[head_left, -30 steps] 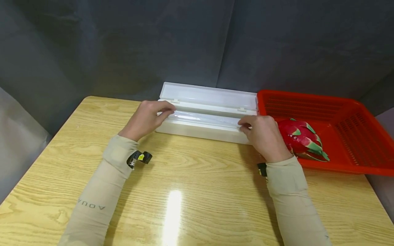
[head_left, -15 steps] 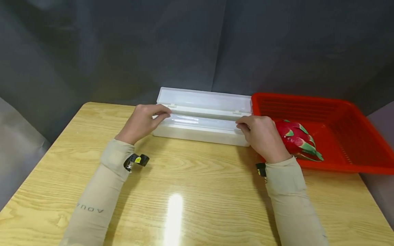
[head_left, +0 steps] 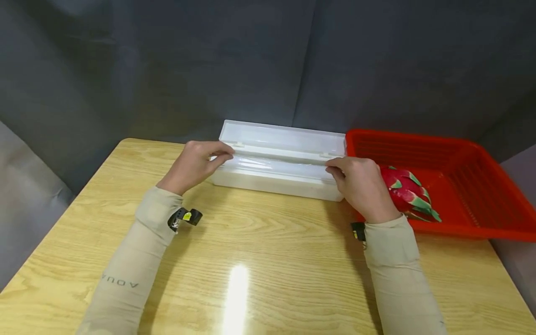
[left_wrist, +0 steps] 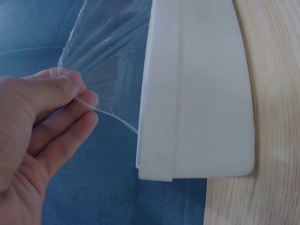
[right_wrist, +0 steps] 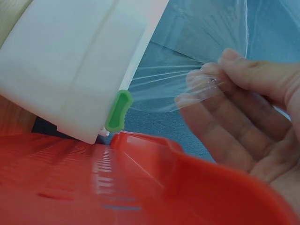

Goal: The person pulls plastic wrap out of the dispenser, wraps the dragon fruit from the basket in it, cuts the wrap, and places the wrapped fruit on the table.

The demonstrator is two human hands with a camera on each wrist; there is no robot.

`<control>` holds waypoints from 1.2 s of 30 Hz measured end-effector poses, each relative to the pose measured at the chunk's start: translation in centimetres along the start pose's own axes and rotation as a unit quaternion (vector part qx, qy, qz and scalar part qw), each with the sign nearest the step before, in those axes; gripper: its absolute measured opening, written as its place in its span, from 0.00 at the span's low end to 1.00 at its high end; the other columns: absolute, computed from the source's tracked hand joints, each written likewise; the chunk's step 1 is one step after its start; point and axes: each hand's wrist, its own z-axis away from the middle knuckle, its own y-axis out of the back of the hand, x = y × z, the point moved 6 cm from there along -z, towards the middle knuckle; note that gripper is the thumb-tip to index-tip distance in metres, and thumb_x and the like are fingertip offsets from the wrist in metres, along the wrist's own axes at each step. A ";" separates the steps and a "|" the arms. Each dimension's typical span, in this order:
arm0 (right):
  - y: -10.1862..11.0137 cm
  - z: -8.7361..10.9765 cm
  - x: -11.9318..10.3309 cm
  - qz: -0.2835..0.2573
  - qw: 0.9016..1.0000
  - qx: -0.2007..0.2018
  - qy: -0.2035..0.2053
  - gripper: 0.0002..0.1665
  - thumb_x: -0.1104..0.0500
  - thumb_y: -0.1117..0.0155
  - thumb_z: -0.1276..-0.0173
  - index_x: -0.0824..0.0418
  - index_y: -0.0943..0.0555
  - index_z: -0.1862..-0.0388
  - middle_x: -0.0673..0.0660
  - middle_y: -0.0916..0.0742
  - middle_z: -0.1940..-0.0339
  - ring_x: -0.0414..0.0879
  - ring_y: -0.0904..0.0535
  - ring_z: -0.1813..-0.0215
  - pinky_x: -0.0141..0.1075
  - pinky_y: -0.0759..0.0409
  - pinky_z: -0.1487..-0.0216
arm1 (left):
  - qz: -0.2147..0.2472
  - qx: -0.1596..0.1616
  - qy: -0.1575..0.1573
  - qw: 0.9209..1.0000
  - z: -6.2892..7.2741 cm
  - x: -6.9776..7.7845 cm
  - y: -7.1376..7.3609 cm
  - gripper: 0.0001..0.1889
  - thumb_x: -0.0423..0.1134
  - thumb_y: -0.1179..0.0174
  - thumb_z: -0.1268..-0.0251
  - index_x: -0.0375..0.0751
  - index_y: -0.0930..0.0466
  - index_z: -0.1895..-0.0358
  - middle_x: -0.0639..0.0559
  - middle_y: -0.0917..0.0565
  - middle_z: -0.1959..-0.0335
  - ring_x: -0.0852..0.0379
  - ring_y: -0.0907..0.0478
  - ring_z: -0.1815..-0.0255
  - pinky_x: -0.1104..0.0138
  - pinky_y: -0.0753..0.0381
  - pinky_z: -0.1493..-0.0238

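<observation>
On the pale wooden desk (head_left: 268, 242), the long white plastic wrap dispenser (head_left: 278, 179) lies at twelve o'clock, lid open. Left hand (head_left: 194, 165) and right hand (head_left: 360, 186) each pinch a corner of the clear cling film (left_wrist: 110, 70). The film is being drawn out; next likely calls for an even pull towards six o'clock.

dragon fruit (head_left: 408, 194): near side hidden behind right hand (head_left: 362, 186) | red basket (head_left: 481, 186): right edge cut off in head view, blurred close up in right wrist view | film edge: too faint in head view
</observation>
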 end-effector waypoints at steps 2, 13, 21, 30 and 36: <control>0.2 0.1 0.1 0.002 1.000 0.005 0.003 0.10 0.67 0.26 0.36 0.66 0.10 0.55 0.67 0.07 0.58 0.62 0.10 0.58 0.56 0.12 0.49 | 0.002 -0.004 -0.005 1.000 -0.2 0.0 -0.1 0.05 0.31 0.30 0.35 0.38 0.09 0.58 0.46 0.07 0.59 0.50 0.09 0.59 0.57 0.10 0.54; 1.2 -0.7 0.3 0.013 0.999 0.005 0.044 0.10 0.68 0.25 0.37 0.66 0.09 0.56 0.67 0.07 0.57 0.61 0.09 0.58 0.56 0.12 0.50 | 0.004 -0.002 0.000 1.000 -0.7 -0.2 0.3 0.06 0.31 0.29 0.36 0.40 0.09 0.58 0.47 0.07 0.60 0.51 0.09 0.60 0.57 0.10 0.53; 1.3 -0.9 0.6 0.022 0.999 0.003 0.047 0.10 0.68 0.25 0.37 0.66 0.09 0.56 0.66 0.07 0.58 0.60 0.09 0.59 0.55 0.11 0.52 | 0.000 -0.017 0.012 1.000 -1.2 -0.5 0.3 0.05 0.32 0.30 0.34 0.41 0.09 0.57 0.47 0.07 0.59 0.51 0.09 0.58 0.57 0.10 0.52; 1.3 -1.3 0.3 0.024 0.998 0.004 0.051 0.10 0.67 0.25 0.36 0.65 0.09 0.56 0.65 0.07 0.59 0.58 0.09 0.61 0.54 0.11 0.55 | -0.010 -0.013 0.018 1.000 -1.1 -0.5 0.9 0.06 0.32 0.33 0.31 0.40 0.09 0.56 0.45 0.07 0.58 0.50 0.09 0.58 0.56 0.10 0.53; 1.5 -1.5 0.3 0.028 0.999 0.000 0.047 0.10 0.68 0.26 0.36 0.65 0.09 0.56 0.65 0.07 0.59 0.59 0.09 0.61 0.55 0.11 0.54 | -0.015 0.001 0.005 1.000 -1.3 -0.5 1.1 0.05 0.31 0.32 0.32 0.39 0.10 0.56 0.45 0.07 0.58 0.50 0.09 0.58 0.56 0.09 0.52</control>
